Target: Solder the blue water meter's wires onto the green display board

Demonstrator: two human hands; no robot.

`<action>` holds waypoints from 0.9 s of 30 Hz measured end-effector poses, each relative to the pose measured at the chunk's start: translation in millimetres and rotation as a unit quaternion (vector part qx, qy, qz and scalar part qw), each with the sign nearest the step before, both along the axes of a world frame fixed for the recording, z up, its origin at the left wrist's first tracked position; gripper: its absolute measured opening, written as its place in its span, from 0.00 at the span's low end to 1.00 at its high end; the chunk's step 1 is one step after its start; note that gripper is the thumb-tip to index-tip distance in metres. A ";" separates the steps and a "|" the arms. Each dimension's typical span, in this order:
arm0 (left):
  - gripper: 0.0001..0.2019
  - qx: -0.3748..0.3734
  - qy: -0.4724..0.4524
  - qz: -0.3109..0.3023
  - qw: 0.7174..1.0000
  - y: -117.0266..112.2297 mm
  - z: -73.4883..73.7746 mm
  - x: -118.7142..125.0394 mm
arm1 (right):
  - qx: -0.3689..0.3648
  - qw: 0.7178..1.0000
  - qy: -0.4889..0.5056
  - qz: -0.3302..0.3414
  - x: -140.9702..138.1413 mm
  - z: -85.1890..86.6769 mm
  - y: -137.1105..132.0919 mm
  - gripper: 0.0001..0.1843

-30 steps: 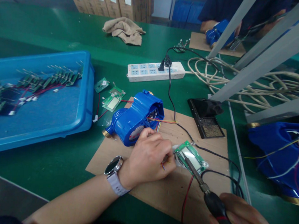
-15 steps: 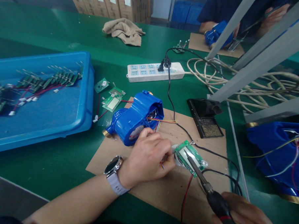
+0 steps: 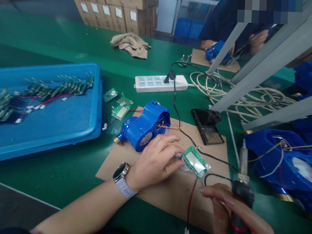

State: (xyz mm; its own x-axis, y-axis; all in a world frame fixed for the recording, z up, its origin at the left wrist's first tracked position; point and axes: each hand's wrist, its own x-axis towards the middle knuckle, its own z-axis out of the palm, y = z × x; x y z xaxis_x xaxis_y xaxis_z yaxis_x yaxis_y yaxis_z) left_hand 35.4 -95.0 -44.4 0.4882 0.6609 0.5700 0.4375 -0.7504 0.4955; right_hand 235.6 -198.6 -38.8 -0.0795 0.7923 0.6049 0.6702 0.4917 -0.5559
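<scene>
My left hand [image 3: 154, 160], with a watch on its wrist, pinches thin coloured wires against the left edge of a small green circuit board with a display [image 3: 195, 162]. The board lies on a sheet of cardboard [image 3: 168, 197]. My right hand [image 3: 240, 219] grips a black soldering iron [image 3: 242, 193] held upright, its tip lifted clear to the right of the board. A blue meter housing [image 3: 145, 127] lies just behind my left hand, its wires running to the board.
A blue tray [image 3: 91, 124] with several wired boards sits at the left. Loose boards [image 3: 120, 108], a white power strip [image 3: 160, 83], a black iron stand [image 3: 207, 126], coiled cable, metal frame legs and more blue housings [image 3: 285, 160] lie around. Another person works at the far side.
My right hand has pulled the soldering iron off the board and swung it upright to the right. The view has tilted up slightly. My left hand stays at the board.
</scene>
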 end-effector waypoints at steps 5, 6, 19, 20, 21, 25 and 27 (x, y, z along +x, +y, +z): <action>0.15 0.062 0.088 0.086 0.990 -5.1 13.8 -9.9 | 0.065 0.997 -0.040 0.021 -20.2 18.9 11.4 0.16; 0.17 0.064 0.109 0.090 0.988 -4.9 16.1 -12.4 | 0.074 0.997 -0.029 0.020 -23.3 21.0 12.1 0.18; 0.06 0.041 -0.084 -0.047 0.994 -3.0 16.6 -20.5 | 0.125 0.990 0.048 0.043 -54.1 23.4 35.2 0.29; 0.05 0.053 -0.082 -0.042 0.994 -3.0 16.5 -20.4 | 0.129 0.989 0.053 0.043 -55.9 22.5 37.2 0.30; 0.05 0.057 -0.080 -0.037 0.994 -2.9 16.5 -20.3 | 0.131 0.989 0.052 0.040 -57.4 21.7 38.8 0.29; 0.04 0.042 -0.093 -0.079 0.992 -2.4 16.2 -18.3 | 0.112 0.993 0.042 0.013 -58.0 17.4 40.5 0.22; 0.05 0.015 -0.097 -0.101 0.990 -3.3 16.2 -16.6 | 0.110 0.992 0.054 0.005 -55.6 14.4 39.4 0.23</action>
State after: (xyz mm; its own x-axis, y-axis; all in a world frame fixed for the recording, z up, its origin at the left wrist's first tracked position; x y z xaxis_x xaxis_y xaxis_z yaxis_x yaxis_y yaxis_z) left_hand 18.8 -98.3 -28.2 0.4875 0.5420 0.6846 0.1754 -0.8288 0.5313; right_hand 180.0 -159.1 -24.4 -0.0127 0.6401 0.7682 0.6066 0.6157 -0.5029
